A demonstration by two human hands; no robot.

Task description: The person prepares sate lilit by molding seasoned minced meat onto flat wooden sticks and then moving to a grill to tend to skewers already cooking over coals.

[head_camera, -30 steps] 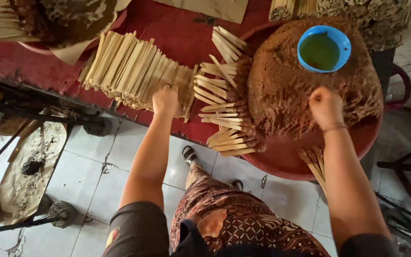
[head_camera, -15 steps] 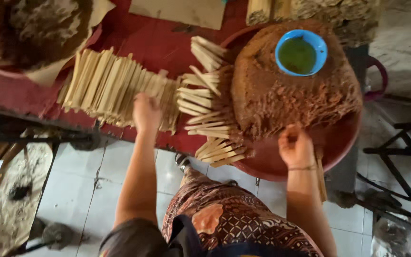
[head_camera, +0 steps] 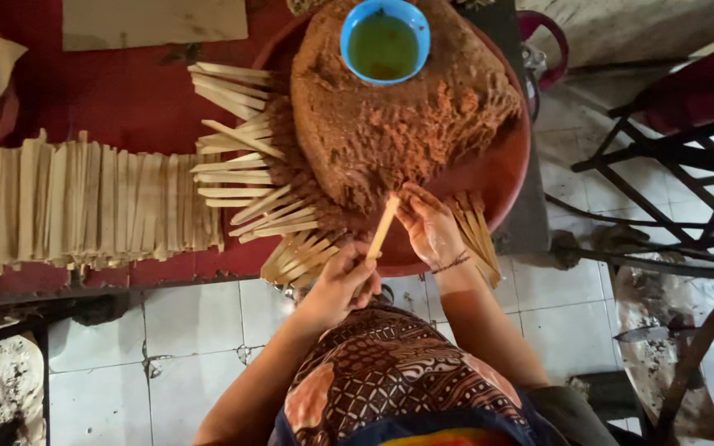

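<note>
Lying flat on the red table point(head_camera: 134, 91), a long row of pale leaf strips point(head_camera: 92, 206) sits well to the left of the round tray point(head_camera: 506, 177). Closer to the tray, on its left rim, a fan of rolled pale sticks point(head_camera: 241, 177) spreads out from the heap of brown shredded tobacco point(head_camera: 398, 124) that fills the tray. A blue bowl point(head_camera: 385, 41) of greenish liquid rests on top of the heap, at the tray's far side.

At the tray's near rim the left hand point(head_camera: 340, 285) is closed around the lower end of a single pale stick point(head_camera: 382, 227), which tilts upward and to the right toward the heap. Just right of that stick, the right hand point(head_camera: 427, 227) lies on the near edge of the tobacco, fingers curled together and touching the stick's upper end; whether it grips anything is unclear. Right of this hand, a few more sticks point(head_camera: 474, 235) lie on the tray's rim. Below the tray, a patterned brown garment point(head_camera: 390, 380) covers the person's lap above a white tiled floor point(head_camera: 183, 355).
</note>
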